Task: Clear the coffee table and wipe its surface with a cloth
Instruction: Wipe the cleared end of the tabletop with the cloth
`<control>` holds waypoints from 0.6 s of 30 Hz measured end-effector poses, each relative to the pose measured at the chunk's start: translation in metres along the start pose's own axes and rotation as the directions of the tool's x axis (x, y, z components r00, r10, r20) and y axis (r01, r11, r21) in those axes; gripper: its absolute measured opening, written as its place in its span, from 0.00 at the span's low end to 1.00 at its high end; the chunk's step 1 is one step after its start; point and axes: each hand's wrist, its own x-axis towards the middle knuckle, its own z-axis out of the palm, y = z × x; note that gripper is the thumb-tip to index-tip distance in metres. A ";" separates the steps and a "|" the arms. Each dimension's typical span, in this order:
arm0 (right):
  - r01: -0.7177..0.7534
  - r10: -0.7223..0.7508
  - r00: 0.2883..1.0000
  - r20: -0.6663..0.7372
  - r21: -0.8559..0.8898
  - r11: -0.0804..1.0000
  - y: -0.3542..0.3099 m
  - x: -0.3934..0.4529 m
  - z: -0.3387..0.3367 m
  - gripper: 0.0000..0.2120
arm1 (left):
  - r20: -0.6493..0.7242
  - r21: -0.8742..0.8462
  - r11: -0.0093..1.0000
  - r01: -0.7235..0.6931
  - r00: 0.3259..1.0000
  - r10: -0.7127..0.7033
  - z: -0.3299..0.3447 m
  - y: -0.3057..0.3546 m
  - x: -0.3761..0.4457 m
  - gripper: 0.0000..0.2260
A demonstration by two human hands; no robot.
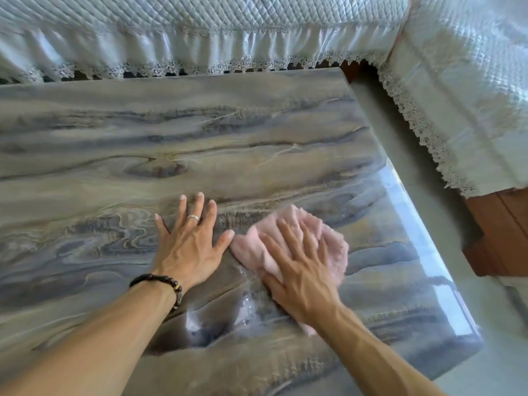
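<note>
Two bare forearms are seen reaching in from the near edge over a glossy rectangular coffee table with a grey, blue and tan swirled marble-like top (257, 132). A dark beaded bracelet (168, 284) is worn on the left wrist. The left hand (190, 241) is laid flat on the tabletop with its fingers spread wide and nothing held; a silver ring (193, 217) is worn on one finger. Just beside it, the right hand (300, 267) is pressed palm-down, fingers straight and spread, on a crumpled pale pink fluffy cloth (328, 238), which lies on the near right part of the table, close to the left thumb. A wet, shiny patch with droplets (245, 304) is seen on the surface between the wrists, partly hidden by the right hand. The rest of the tabletop is seen bare. Beyond the far edge, a white quilted sofa cover with a lace-trimmed frill (200, 32) is draped. To the right, a second white lace-edged cover (463, 95) is hung over reddish-brown wooden furniture (497, 232), set apart from the table by a strip of pale grey floor (400, 144).
</note>
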 end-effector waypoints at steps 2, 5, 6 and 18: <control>-0.100 0.100 0.995 -0.013 -0.040 0.994 0.042 0.004 -0.011 0.29 | 0.011 -0.027 1.000 -0.002 1.000 0.002 -0.002 0.000 0.001 0.30; -0.463 0.465 0.885 0.009 0.114 0.879 0.050 0.060 -0.030 0.28 | 0.014 -0.060 0.998 0.003 1.000 -0.002 -0.002 0.001 0.002 0.29; -0.491 0.494 0.869 0.013 0.136 0.861 0.034 0.075 -0.030 0.28 | 0.007 -0.065 0.998 0.008 1.000 -0.007 -0.002 0.002 0.002 0.29; -0.264 0.269 0.962 -0.041 0.091 0.960 0.032 0.138 -0.039 0.26 | -0.171 0.080 0.994 0.078 0.983 -0.064 -0.024 0.012 0.025 0.31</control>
